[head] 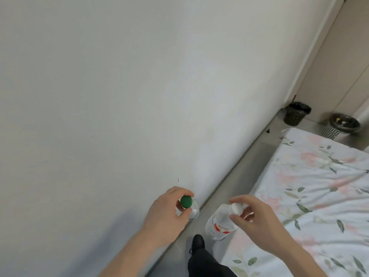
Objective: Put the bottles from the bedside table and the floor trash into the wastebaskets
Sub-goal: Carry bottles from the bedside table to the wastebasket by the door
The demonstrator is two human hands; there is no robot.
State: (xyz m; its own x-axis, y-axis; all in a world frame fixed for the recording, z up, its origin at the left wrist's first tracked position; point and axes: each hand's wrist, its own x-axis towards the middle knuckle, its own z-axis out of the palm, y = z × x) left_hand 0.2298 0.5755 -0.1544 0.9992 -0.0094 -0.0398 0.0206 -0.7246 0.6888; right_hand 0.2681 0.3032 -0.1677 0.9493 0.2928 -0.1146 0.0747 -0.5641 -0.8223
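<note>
Two bottles carried along the gap between wall and bed

The left hand [169, 210] pinches a green-capped clear bottle [192, 208] by its neck; the right hand [257, 218] pinches a white-capped bottle with a red label [220, 224]. Beyond the floral bed [309, 186], a dark perforated wastebasket [295, 114] and a white one [339, 126] stand near each other.

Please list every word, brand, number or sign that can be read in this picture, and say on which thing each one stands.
No text can be read here.
The clear bottle in the right hand has a red and white label with dark print: too blurred to read.
The green-capped bottle in the left hand shows no print.
The two wastebaskets, dark and white, show no writing.
</note>
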